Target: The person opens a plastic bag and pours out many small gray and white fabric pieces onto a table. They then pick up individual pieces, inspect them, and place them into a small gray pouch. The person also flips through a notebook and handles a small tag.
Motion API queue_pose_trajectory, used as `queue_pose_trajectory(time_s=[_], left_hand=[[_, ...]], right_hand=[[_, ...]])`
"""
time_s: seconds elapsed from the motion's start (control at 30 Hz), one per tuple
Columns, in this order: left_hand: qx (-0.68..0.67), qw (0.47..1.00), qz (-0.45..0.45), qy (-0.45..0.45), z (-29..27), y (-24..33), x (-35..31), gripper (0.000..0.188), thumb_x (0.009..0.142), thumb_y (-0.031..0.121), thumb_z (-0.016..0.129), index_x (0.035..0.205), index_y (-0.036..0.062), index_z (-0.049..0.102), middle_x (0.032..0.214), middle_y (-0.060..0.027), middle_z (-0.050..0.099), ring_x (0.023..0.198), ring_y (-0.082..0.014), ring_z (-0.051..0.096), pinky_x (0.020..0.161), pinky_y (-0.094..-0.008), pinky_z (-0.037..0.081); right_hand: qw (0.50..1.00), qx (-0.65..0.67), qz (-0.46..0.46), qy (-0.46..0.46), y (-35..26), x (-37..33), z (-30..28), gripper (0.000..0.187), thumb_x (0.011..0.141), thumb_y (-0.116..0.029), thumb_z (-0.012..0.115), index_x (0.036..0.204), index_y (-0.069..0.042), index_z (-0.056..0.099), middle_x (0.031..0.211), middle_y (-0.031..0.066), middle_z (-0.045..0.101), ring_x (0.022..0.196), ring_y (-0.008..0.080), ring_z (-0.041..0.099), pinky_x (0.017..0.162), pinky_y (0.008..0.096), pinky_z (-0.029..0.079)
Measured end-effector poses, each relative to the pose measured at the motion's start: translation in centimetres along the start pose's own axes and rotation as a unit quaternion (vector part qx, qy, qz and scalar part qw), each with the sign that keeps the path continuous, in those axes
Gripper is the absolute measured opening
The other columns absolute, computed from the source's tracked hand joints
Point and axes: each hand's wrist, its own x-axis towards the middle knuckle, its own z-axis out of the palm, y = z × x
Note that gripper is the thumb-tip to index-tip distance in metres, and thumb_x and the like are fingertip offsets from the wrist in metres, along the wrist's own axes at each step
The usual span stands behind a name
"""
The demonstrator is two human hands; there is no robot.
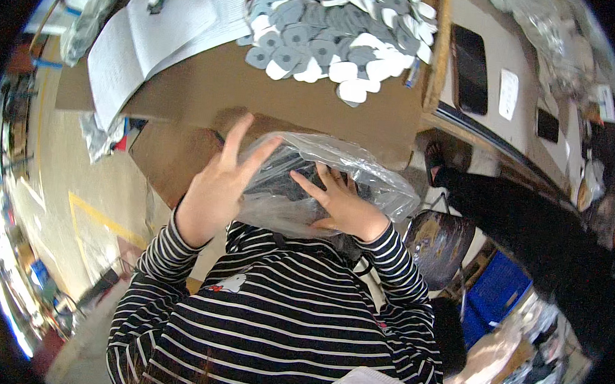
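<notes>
A clear plastic bag (pixel 285 215) lies across my lap at the table's near edge, its mouth spread wide. My left hand (pixel 213 186) is at the bag's left side, two fingers stretched out and apart, one of them along the rim. Over the mouth of the bag, my right hand (pixel 352 209) has its fingers spread, with the fingertips reaching inside. I see neither hand gripping anything. Dark shapes show through the film, but what they are cannot be made out. Beyond the bag, a heap of grey and white rounded flat pieces (pixel 324 42) covers the far part of the brown table (pixel 312 111).
Open paper sheets (pixel 162 35) lie at the far left, with a small tool on top. Right of the heap, a wooden edge (pixel 437 52) borders another table holding a dark phone (pixel 470 69). A person's dark-clothed leg (pixel 517 212) and a blue crate (pixel 498 292) are at right.
</notes>
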Motion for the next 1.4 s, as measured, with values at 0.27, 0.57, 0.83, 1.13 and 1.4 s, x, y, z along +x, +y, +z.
queue_pose_trajectory(time_s=[0.27, 0.57, 0.83, 1.13, 1.4], left_hand=[[-0.268, 0.954, 0.136, -0.016, 8.5, 0.4, 0.5, 0.036, 0.081, -0.001, 0.065, 0.117, 0.0028, 0.061, 0.113, -0.0187, 0.064, 0.102, -0.0404, 0.061, 0.095, -0.0462, 0.047], [0.037, 0.998, -0.035, 0.041, 11.2, -6.0, 1.4, 0.082, 0.066, 0.023, 0.085, 0.136, 0.0011, 0.051, 0.144, -0.0247, 0.045, 0.138, -0.0476, 0.035, 0.112, -0.0618, 0.034], [-0.028, 0.997, 0.071, -0.024, 11.8, 0.1, 0.4, 0.035, 0.077, 0.023, 0.076, 0.102, 0.0029, 0.063, 0.098, -0.0132, 0.067, 0.096, -0.0321, 0.068, 0.087, -0.0429, 0.054], [-0.095, 0.977, 0.137, -0.135, 8.0, -3.1, -0.1, 0.041, 0.088, 0.023, 0.071, 0.121, 0.0022, 0.062, 0.112, -0.0177, 0.065, 0.1, -0.0375, 0.063, 0.09, -0.0457, 0.05], [0.03, 0.988, 0.154, -0.002, 10.5, -3.1, 4.6, 0.077, 0.077, 0.03, 0.081, 0.145, 0.0127, 0.047, 0.145, -0.0241, 0.04, 0.14, -0.0467, 0.032, 0.118, -0.0538, 0.025]], right_hand=[[0.969, 0.099, -0.16, 0.159, 2.5, 4.7, 5.0, 0.081, 0.088, -0.034, 0.071, 0.157, -0.018, 0.031, 0.157, 0.0306, 0.024, 0.145, 0.053, 0.023, 0.115, 0.0681, 0.02], [0.992, -0.078, -0.056, -0.076, 0.2, -7.2, -3.4, 0.089, 0.081, -0.017, 0.078, 0.157, -0.022, 0.03, 0.155, 0.0367, 0.019, 0.143, 0.0523, 0.028, 0.116, 0.0503, 0.033], [0.99, -0.024, -0.122, 0.063, 1.9, 0.0, -1.6, 0.074, 0.081, 0.011, 0.056, 0.15, -0.008, 0.039, 0.151, 0.0196, 0.043, 0.139, 0.0375, 0.041, 0.114, 0.0465, 0.038], [0.996, -0.014, -0.02, 0.084, 5.3, 0.9, -1.6, 0.095, 0.073, 0.003, 0.073, 0.155, -0.023, 0.034, 0.153, 0.0195, 0.04, 0.134, 0.0402, 0.047, 0.11, 0.0441, 0.041], [0.996, 0.001, 0.063, 0.061, 2.9, -3.8, -1.7, 0.091, 0.075, 0.0, 0.073, 0.155, -0.022, 0.034, 0.147, 0.029, 0.04, 0.132, 0.0483, 0.045, 0.109, 0.0483, 0.042]])
